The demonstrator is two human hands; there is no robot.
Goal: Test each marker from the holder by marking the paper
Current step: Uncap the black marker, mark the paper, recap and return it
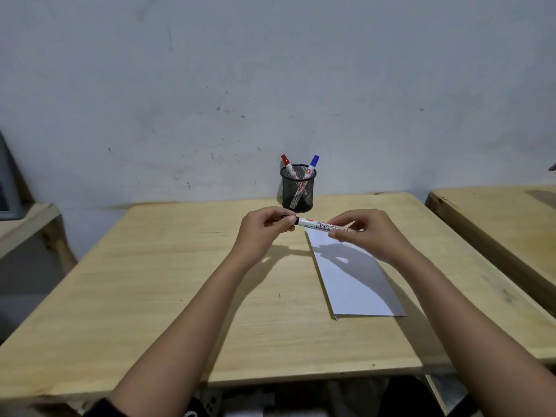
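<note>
Against a scuffed grey wall, a wooden table [150,281] carries the paper [355,278] and the holder [297,189]. A marker [319,224] is held level above the paper's far end, the right hand [361,233] closed around its barrel and the left hand [264,230] pinched on what is probably its cap. The cap is best pulled straight off while the barrel is kept still.

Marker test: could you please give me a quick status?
Left hand on cap end, right hand on barrel of black marker. Paper unmarked. Red and blue wait in holder. Nothing obstructing.
</note>
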